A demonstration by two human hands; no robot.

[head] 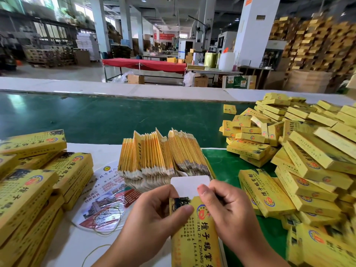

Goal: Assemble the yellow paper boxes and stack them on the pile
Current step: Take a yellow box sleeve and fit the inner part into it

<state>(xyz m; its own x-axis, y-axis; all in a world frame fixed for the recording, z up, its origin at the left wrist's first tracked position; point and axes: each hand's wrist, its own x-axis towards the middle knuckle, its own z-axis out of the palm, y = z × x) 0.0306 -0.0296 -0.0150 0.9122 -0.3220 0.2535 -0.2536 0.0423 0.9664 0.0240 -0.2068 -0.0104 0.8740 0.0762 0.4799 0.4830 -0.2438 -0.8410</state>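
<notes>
**Closing the end flap of one box**

Factory hall behind, green desk (pixel 77 116) in front. Head view: both hands hold one yellow box (pixel 196 234) at the near edge. The left hand (pixel 152 214) pinches its top corner to steady it, while the right hand (pixel 229 207) grips beside the raised white flap (pixel 189 183), probably to tuck it. Flat blanks (pixel 161 157) stand just beyond, within reach; the pile (pixel 308 151) spreads along the right edge.

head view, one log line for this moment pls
both hands grip yellow box | end flap open | not yet on pile

a packaging factory floor: conveyor belt (pixel 96 114), stacked yellow boxes (pixel 317 41), machinery (pixel 185 46).
</notes>
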